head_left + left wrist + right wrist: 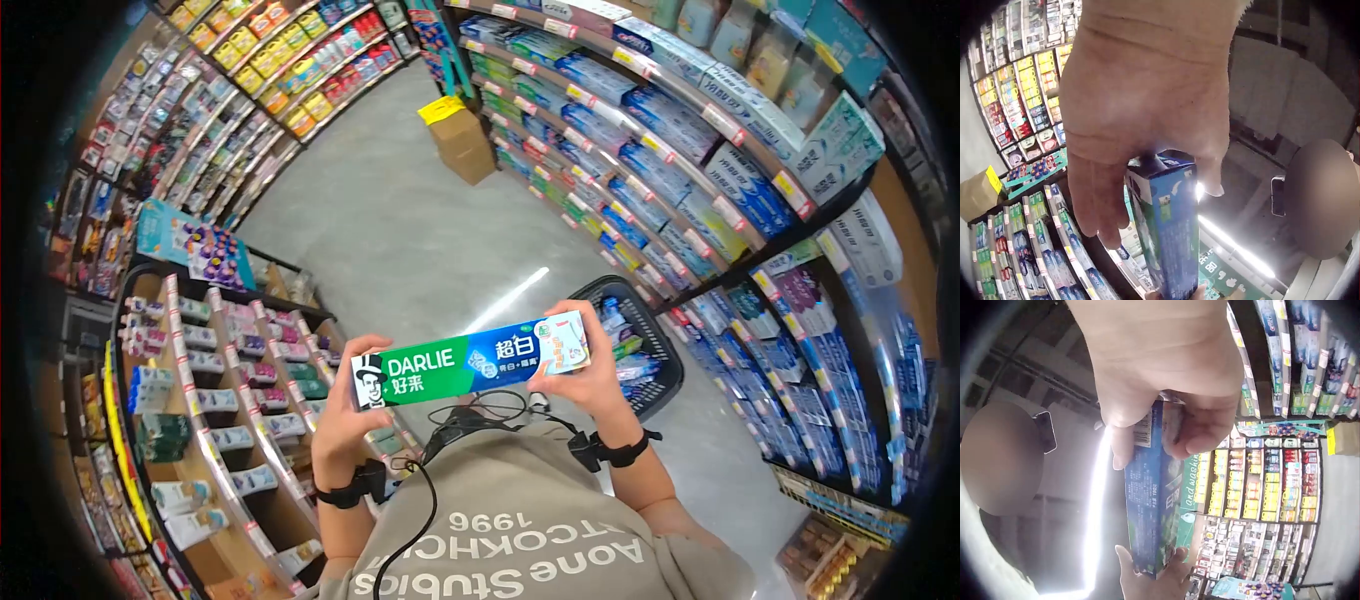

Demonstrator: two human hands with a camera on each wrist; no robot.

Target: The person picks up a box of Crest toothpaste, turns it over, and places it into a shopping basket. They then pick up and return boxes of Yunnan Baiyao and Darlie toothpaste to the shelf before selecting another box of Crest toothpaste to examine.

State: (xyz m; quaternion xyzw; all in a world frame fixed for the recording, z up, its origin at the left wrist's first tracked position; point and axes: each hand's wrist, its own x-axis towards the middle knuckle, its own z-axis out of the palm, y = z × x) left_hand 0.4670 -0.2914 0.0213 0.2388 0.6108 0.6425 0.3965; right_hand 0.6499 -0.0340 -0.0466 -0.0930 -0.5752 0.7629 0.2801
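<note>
A green and blue Darlie toothpaste box [450, 368] is held level in front of the chest, its printed front turned up to the head view. My left hand [345, 425] grips the end with the top-hatted figure, and my right hand [592, 372] grips the opposite end, thumb on the front face. In the left wrist view the box [1171, 231] runs away from the left hand [1147, 94], with fingers along one side and the thumb on the other. The right wrist view shows the right hand [1166, 362] curled round the box's near end.
A dark shopping basket [672, 385] with several packets inside stands on the floor beyond the right hand. Shelves of toothpaste [660, 190] line the right side. A low display rack [215, 400] stands at left. A cardboard box [465, 148] sits farther down the aisle.
</note>
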